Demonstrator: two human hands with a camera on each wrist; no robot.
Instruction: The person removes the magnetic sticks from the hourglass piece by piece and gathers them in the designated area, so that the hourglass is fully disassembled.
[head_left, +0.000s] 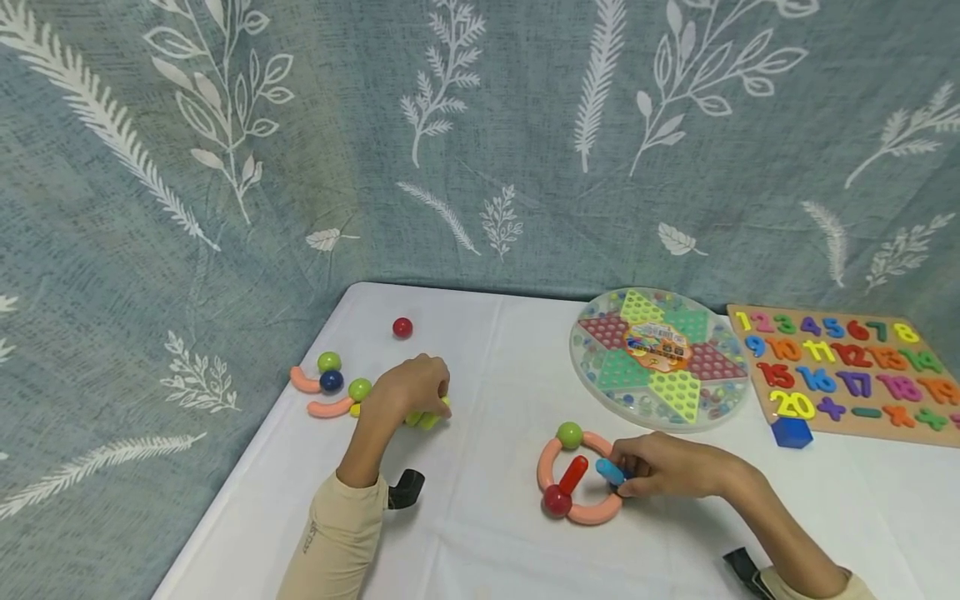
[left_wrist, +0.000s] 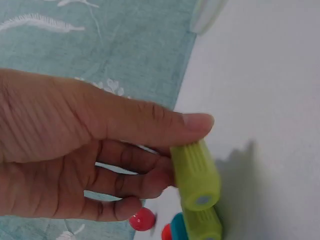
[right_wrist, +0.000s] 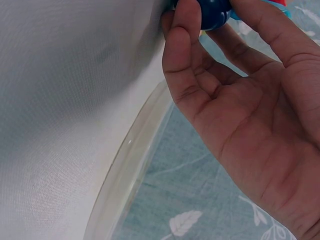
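My left hand (head_left: 412, 387) pinches a lime-green magnetic rod (left_wrist: 197, 175) between thumb and fingers, its grey end showing in the left wrist view. A second lime-green rod (left_wrist: 202, 227) lies right beneath it. My right hand (head_left: 667, 468) pinches a dark blue ball (right_wrist: 215, 12), mostly covered by fingers in the head view. That ball sits at the right of a ring of curved salmon rods (head_left: 592, 512), with a green ball (head_left: 570, 435) at the top and a red ball (head_left: 557, 501) at lower left. From the red ball rises a red rod (head_left: 574, 473); a light blue rod (head_left: 609, 472) rises beside my right fingers.
On the left lie curved salmon rods (head_left: 328, 409), green balls (head_left: 328, 362) and another dark blue ball (head_left: 332, 382). Farther back is a lone red ball (head_left: 402, 327). A round Chinese checkers board (head_left: 626, 400), a number board (head_left: 761, 367) and a blue block (head_left: 792, 432) occupy the right.
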